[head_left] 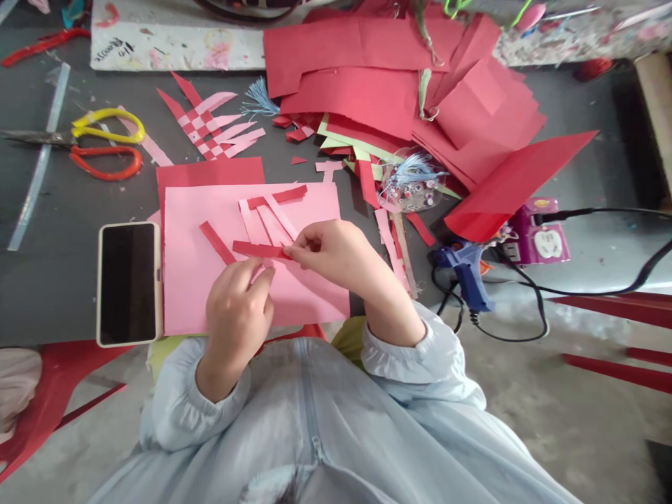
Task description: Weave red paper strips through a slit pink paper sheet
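My left hand [237, 308] and my right hand [330, 250] both pinch a short red paper strip [258, 250], one at each end, just above a pink paper sheet [210, 294]. Another red strip [216, 242] lies slanted on the sheet to the left. Several pink strips [267, 220] and a further red strip [281, 196] lie on the sheet's upper part, just beyond my fingers. A red sheet [210, 172] pokes out from under the pink one.
A phone [128, 283] lies left of the pink sheet. Scissors [89, 143] and a woven red-and-pink piece [210, 126] sit farther back left. A red paper pile [420, 91], a box of googly eyes [412, 189], a blue glue gun [467, 273] and a purple power strip [538, 234] are at the right.
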### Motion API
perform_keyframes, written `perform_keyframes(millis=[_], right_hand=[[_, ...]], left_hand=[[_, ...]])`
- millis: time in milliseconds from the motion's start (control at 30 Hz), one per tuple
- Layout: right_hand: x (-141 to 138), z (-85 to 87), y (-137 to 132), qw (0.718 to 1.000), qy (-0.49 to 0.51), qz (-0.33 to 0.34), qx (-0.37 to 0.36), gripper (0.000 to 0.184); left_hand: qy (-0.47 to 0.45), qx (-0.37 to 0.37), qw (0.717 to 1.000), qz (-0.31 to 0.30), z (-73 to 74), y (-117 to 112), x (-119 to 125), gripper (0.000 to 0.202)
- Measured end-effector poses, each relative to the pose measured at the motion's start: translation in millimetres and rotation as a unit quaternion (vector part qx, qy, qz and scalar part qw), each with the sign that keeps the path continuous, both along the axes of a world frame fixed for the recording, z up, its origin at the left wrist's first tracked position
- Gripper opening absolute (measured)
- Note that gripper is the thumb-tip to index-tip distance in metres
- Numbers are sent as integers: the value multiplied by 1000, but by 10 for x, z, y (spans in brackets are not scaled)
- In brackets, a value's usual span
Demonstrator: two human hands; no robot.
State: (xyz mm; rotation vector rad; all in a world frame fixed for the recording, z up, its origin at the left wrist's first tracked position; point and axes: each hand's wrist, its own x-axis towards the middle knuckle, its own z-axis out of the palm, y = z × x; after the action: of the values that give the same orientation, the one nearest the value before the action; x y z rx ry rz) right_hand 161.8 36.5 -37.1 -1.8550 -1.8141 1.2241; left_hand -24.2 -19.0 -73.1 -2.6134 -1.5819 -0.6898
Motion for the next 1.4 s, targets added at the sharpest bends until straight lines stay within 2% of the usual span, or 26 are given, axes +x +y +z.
perform_keyframes(millis=[167, 333, 567, 700, 900, 1233, 1400], right_hand=[[20, 39, -16, 1000, 23, -12, 11, 22], [17, 37, 13, 999, 12, -32, 42, 17], [33, -79, 92, 995, 48, -59, 62, 6], [60, -141, 122, 993, 75, -53, 79, 10], [101, -161, 183, 989, 122, -59, 56, 10], [124, -79, 249, 986, 139, -95, -5, 11], [129, -111, 272, 983, 159, -91, -8, 9]], left_hand=[[-23, -17, 999, -28, 33, 6, -13, 36], [-18, -36, 999, -24, 42, 11, -4, 33], [-16, -40, 999, -22, 34, 4, 1, 32], [-24, -35, 999, -26, 35, 15, 19, 31], [-11, -27, 999, -24, 19, 21, 50, 31], [-15, -4, 1000, -14, 5, 19, 41, 26], [-34, -4, 999, -42, 4, 24, 45, 30]])
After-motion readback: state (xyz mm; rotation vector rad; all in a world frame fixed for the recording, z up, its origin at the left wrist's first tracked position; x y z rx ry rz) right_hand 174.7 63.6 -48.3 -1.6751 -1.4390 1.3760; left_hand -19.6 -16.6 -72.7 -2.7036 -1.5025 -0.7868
